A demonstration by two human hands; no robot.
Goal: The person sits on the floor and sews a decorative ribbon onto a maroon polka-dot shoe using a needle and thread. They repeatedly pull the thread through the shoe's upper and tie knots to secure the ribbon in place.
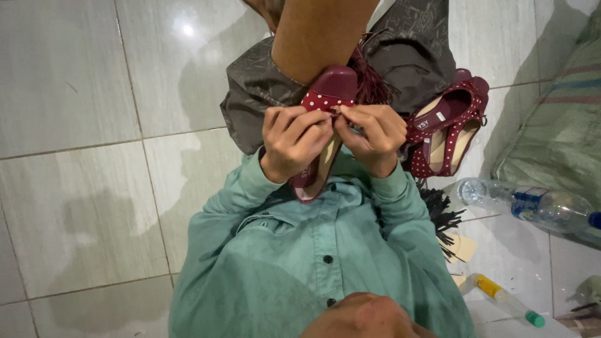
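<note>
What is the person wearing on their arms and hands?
Both arms wear long teal-green shirt sleeves that end at the wrists. The left hand and right hand are bare: no gloves, rings or watch show.

**Labels and packages around the hands**

Right of the fingers, a clear plastic bottle lies with a blue label. Below it sit beige paper tags (blank side up) and a yellow-collared tube.

Teal btn-up shirt, dark btns, long cuffed sleeves
</note>
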